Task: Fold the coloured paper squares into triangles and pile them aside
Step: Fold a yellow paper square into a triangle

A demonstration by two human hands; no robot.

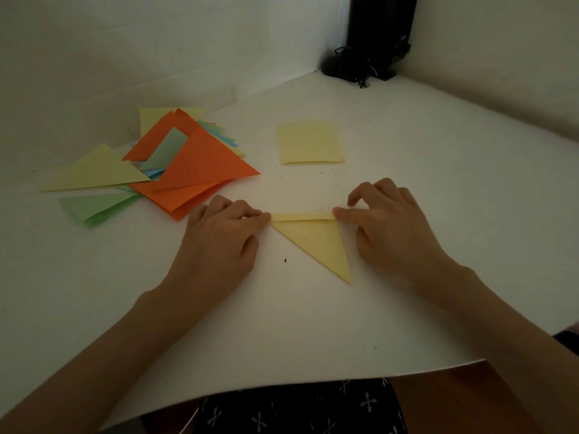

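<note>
A yellow paper triangle (pixel 316 242) lies folded on the white table, its point toward me. My left hand (pixel 219 242) presses its far left corner with the fingertips. My right hand (pixel 388 227) pinches the far right corner. A narrow strip of the under layer shows along the far edge. Farther back lies a flat yellow paper square (pixel 310 142). At the left sits a loose pile of folded triangles (pixel 188 164): orange on top, a pale yellow-green one (pixel 94 172) at its left, green ones (pixel 97 206) below, blue edges showing.
The white table surface (pixel 313 324) ends in a curved front edge near my lap. White walls meet at the back corner. A black stand with cables (pixel 369 57) is in that far corner. A small dark speck (pixel 285 260) lies beside the triangle.
</note>
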